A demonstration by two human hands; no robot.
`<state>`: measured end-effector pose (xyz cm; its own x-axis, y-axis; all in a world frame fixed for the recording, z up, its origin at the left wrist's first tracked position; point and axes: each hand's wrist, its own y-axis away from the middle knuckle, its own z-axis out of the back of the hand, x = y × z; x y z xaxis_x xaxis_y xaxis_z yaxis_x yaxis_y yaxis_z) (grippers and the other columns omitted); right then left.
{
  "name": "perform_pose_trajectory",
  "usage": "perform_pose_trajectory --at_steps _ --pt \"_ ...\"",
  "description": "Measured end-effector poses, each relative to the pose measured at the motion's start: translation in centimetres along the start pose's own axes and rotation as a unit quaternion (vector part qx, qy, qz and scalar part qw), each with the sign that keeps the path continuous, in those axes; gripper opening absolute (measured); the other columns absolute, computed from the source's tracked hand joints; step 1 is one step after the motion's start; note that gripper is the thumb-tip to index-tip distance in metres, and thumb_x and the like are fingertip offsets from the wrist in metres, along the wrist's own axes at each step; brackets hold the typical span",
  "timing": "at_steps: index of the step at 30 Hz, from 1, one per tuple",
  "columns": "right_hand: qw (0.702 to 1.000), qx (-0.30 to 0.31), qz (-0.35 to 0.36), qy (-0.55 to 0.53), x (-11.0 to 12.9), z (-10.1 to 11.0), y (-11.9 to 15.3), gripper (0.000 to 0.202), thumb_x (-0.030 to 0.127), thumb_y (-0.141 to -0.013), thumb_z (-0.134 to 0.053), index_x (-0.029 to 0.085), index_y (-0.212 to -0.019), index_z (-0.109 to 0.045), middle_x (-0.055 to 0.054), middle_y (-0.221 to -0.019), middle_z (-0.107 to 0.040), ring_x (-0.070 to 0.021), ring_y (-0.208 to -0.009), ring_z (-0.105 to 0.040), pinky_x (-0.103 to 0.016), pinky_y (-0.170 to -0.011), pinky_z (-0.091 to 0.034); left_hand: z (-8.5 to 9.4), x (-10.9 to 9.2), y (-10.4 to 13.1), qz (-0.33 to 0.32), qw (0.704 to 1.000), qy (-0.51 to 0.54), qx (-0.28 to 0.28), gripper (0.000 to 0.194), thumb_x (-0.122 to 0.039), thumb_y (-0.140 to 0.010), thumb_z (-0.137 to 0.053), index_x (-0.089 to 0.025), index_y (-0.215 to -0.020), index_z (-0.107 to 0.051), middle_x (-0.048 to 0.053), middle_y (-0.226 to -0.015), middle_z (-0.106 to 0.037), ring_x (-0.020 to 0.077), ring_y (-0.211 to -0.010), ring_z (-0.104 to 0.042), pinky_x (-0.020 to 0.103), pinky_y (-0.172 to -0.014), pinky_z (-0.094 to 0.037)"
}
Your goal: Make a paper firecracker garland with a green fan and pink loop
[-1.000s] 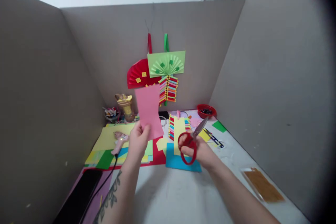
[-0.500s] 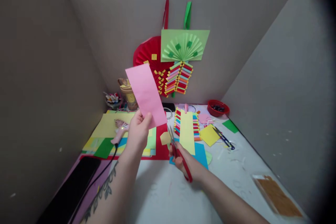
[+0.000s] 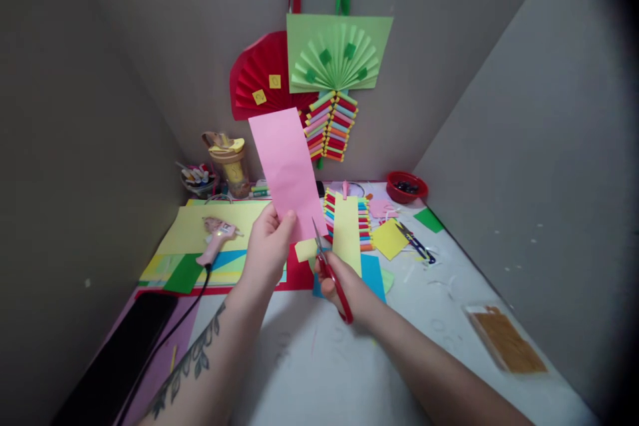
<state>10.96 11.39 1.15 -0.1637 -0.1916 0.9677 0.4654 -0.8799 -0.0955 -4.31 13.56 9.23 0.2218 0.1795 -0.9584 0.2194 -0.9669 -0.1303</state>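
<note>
My left hand (image 3: 269, 239) pinches the lower left of a pink strip of paper (image 3: 288, 170), thumb in front, and holds it up above the table. My right hand (image 3: 339, 276) is wrapped round the red handles of a pair of scissors (image 3: 342, 299). Their slim blades point upward at the bottom right corner of the pink paper; whether they touch it I cannot tell. Behind my right hand lie a pale yellow paper strip (image 3: 346, 229) between rows of coloured paper rolls (image 3: 366, 223), and a blue sheet (image 3: 372, 278).
A pink glue gun (image 3: 218, 239) with a black cord rests on stacked papers at left, near a black slab (image 3: 124, 353). Navy snips (image 3: 415, 243) and a red bowl (image 3: 407, 188) are at right. A green paper fan (image 3: 344, 56) hangs on the back wall.
The pink paper now stands more upright, and the scissor blades are closer to its lower right corner. The camera view has tilted down, so the wall hangings sit higher.
</note>
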Motion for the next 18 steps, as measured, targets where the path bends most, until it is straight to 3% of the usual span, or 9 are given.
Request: perform_pose_trajectory --at_steps 6,18 --pt "1.000 -0.007 0.004 0.013 1.24 0.21 -0.01 0.048 0.065 -0.078 -0.047 0.018 -0.088 -0.046 -0.005 -0.085 -0.053 -0.0158 -0.072 -0.053 -0.028 -0.064 -0.044 -0.24 -0.24 0.28 0.006 1.000 -0.012 0.001 0.025 -0.032 -0.076 -0.062 -0.016 -0.096 -0.062 0.004 -0.086 -0.068 0.0173 -0.081 -0.062 0.028 -0.072 -0.047" --pt "0.999 -0.009 0.004 0.040 0.43 0.52 -0.14 0.048 0.066 -0.077 -0.047 0.018 -0.086 -0.046 -0.006 -0.084 -0.054 -0.0162 -0.071 -0.053 -0.028 -0.064 -0.044 -0.07 -0.39 0.26 0.009 1.000 0.001 0.013 0.023 -0.032 -0.077 -0.060 -0.017 -0.095 -0.060 0.003 -0.087 -0.067 0.0154 -0.073 -0.061 0.027 -0.068 -0.047"
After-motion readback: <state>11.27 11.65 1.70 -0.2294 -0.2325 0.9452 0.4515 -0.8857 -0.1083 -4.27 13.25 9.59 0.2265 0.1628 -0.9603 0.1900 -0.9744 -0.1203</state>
